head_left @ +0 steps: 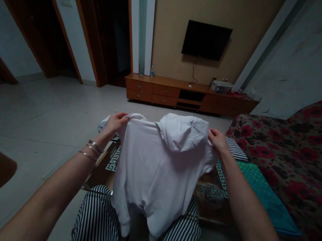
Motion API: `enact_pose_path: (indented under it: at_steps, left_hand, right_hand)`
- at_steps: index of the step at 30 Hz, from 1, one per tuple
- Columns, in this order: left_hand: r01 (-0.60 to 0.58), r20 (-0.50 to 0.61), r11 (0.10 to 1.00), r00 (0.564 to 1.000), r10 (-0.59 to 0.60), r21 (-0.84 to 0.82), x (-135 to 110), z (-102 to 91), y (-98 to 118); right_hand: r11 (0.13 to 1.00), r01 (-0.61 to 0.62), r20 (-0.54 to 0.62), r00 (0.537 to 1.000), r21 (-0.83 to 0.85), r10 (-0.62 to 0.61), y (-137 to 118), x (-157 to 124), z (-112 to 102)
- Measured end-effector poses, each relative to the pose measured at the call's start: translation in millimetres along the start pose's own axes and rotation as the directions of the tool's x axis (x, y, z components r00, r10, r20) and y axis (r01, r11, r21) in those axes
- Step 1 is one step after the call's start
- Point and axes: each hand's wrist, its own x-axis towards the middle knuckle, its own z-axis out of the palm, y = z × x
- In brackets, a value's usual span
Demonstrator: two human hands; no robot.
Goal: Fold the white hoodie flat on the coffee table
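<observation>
A small white hooded top [155, 169] hangs in front of me, back side towards me, its hood [181, 134] flopped over the collar. My left hand [115, 123] is closed on its left shoulder; several bangles sit on that wrist. My right hand [217, 140] is closed on its right shoulder. The hem and sleeves dangle between my knees, which are in black-and-white striped trousers [97, 225].
A low glass-topped table [212, 199] with a key-pattern border stands just behind the top. A floral sofa [305, 161] with a teal cushion [262, 195] fills the right. A wooden TV cabinet [184, 94] and wall TV [206, 40] are across the tiled floor [30, 123].
</observation>
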Motion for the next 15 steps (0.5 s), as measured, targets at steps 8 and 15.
enact_pose_path:
  at_steps: [8,15]
  left_hand:
    - [-0.102,0.022,0.899,0.994,0.102,0.425,-80.2,35.9,-97.4]
    - [-0.018,0.195,0.892,0.977,-0.08,0.452,-309.3,43.8,-172.9]
  right_hand:
    - [0.971,0.143,0.036,0.99,-0.191,-0.139,75.8,-93.9,61.9]
    - [0.882,-0.301,0.139,0.918,-0.362,0.371,174.0,-319.0,71.3]
